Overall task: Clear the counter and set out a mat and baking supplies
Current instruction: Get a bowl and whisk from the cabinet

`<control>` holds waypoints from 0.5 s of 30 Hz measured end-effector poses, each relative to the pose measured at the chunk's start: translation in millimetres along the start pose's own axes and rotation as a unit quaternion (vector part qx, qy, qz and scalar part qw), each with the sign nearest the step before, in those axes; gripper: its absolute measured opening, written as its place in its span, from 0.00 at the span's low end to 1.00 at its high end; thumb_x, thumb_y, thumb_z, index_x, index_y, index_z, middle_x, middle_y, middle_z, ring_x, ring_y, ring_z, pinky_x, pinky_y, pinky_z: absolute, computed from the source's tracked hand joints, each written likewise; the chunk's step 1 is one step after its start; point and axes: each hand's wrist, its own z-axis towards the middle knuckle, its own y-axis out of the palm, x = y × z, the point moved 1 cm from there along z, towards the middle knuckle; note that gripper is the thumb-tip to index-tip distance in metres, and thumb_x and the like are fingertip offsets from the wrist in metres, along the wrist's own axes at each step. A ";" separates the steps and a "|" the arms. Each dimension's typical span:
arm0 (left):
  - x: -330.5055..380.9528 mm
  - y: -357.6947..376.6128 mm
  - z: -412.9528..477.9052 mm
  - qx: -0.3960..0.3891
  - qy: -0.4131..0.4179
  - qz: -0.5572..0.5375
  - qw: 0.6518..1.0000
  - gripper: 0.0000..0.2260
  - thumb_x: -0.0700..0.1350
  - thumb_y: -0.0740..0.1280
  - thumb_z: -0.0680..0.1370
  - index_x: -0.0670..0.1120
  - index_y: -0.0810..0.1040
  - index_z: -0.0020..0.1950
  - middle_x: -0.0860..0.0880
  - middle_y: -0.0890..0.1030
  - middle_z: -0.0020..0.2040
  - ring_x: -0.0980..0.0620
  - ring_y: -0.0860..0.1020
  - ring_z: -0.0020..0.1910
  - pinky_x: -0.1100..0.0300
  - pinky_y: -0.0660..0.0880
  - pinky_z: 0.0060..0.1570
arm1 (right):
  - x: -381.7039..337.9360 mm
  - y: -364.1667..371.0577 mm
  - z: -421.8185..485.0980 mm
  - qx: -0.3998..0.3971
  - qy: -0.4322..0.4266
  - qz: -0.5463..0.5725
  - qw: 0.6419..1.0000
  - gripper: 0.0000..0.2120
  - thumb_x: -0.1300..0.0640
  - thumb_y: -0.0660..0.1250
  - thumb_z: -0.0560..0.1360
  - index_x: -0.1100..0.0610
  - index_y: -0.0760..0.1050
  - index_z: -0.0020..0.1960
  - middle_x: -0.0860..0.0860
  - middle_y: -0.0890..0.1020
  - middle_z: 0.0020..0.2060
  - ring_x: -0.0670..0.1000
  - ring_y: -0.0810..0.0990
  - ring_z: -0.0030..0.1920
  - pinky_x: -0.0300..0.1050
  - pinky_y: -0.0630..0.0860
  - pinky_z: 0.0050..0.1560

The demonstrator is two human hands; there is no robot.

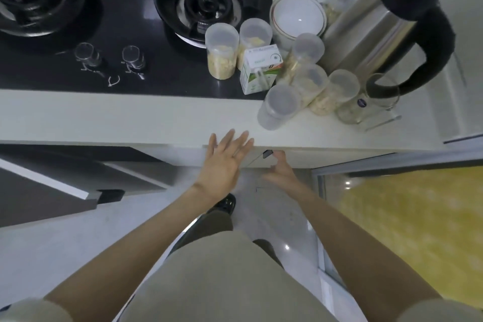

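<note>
Head view: the left hand [224, 162] is spread wide, fingers straight, its tips over the front edge of the pale surface [104, 115], holding nothing. The right hand [281, 170] sits lower, fingers loosely bent and empty, just beside a small dark handle [268, 153] under that edge. Beyond both hands stands a white-and-green carton [261, 70], its print too blurred to read. Clear lidded jars [221, 52] of pale flakes crowd either side of the carton. Right of the carton are a steel kettle [379, 34] and a glass mug [366, 104] with a round blue sticker, unreadable. Behind the carton sit stacked white bowls [298, 15]; left of it, the black stove [130, 21].
</note>
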 end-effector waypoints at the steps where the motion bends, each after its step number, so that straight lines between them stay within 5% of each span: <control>1: 0.0 1.5 -1.4 0.012 0.000 -0.012 1.000 0.32 0.33 0.63 0.74 0.47 0.58 0.77 0.48 0.58 0.77 0.43 0.54 0.76 0.39 0.48 0.72 | 4.0 -0.8 0.0 -0.006 -0.003 -0.018 1.000 0.27 0.67 0.67 0.65 0.58 0.63 0.62 0.55 0.69 0.59 0.49 0.71 0.46 0.39 0.70 0.39; 5: 9.8 6.4 -11.2 0.035 -0.017 -0.063 0.997 0.29 0.35 0.62 0.76 0.47 0.61 0.76 0.48 0.60 0.76 0.45 0.58 0.75 0.42 0.53 0.74 | 13.4 -10.7 -7.7 -0.035 0.017 -0.074 0.997 0.28 0.63 0.67 0.71 0.50 0.59 0.65 0.52 0.75 0.47 0.47 0.74 0.37 0.35 0.68 0.29; 7: 26.7 9.1 -21.5 0.064 -0.056 -0.123 0.989 0.25 0.37 0.61 0.77 0.47 0.64 0.74 0.47 0.68 0.72 0.45 0.68 0.69 0.46 0.60 0.71 | 23.1 -14.0 -15.7 -0.056 0.010 -0.092 0.994 0.28 0.63 0.67 0.71 0.51 0.59 0.66 0.50 0.74 0.47 0.47 0.74 0.39 0.37 0.69 0.31; 10: 56.4 20.8 -40.3 0.054 -0.132 -0.215 0.966 0.21 0.41 0.58 0.81 0.48 0.64 0.74 0.48 0.71 0.70 0.47 0.68 0.68 0.51 0.61 0.70 | 48.4 -17.7 -37.8 -0.082 0.001 -0.128 0.988 0.30 0.64 0.66 0.71 0.50 0.59 0.68 0.49 0.73 0.43 0.48 0.74 0.40 0.41 0.71 0.35; 15: 113.9 25.4 -64.1 -0.024 -0.199 -0.367 0.908 0.20 0.55 0.51 0.83 0.53 0.65 0.73 0.54 0.69 0.72 0.54 0.64 0.72 0.59 0.59 0.69 | 102.2 -26.3 -92.6 -0.124 -0.032 -0.163 0.978 0.31 0.65 0.65 0.70 0.50 0.58 0.69 0.51 0.72 0.60 0.52 0.74 0.54 0.47 0.75 0.51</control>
